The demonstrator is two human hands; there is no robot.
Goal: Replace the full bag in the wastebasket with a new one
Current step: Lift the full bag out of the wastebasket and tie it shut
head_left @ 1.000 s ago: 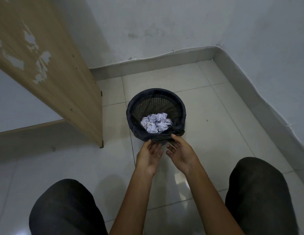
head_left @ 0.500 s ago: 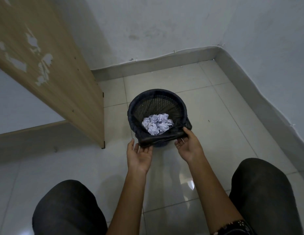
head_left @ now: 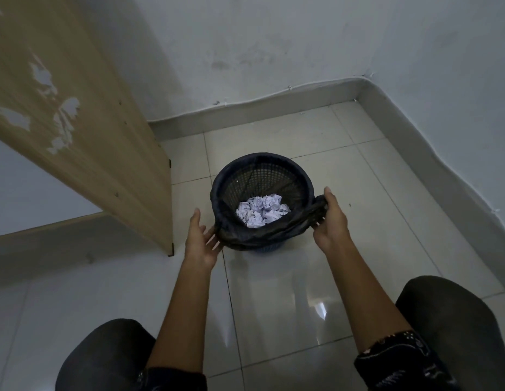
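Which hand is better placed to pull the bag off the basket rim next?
Probably the right hand: it grips bunched bag beside the basket. The left hand lies open against the bag.

Wastebasket point(head_left: 259, 250) base (mostly) behind bag point(head_left: 254, 237)

A chipped wooden panel point(head_left: 90, 122) stands on glossy tiles point(head_left: 274, 292) by white walls point(head_left: 274, 52).

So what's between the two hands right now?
The near side of the wastebasket, with the bag's loose edge running from the left hand to the right hand, and paper just beyond. The head view shows it.
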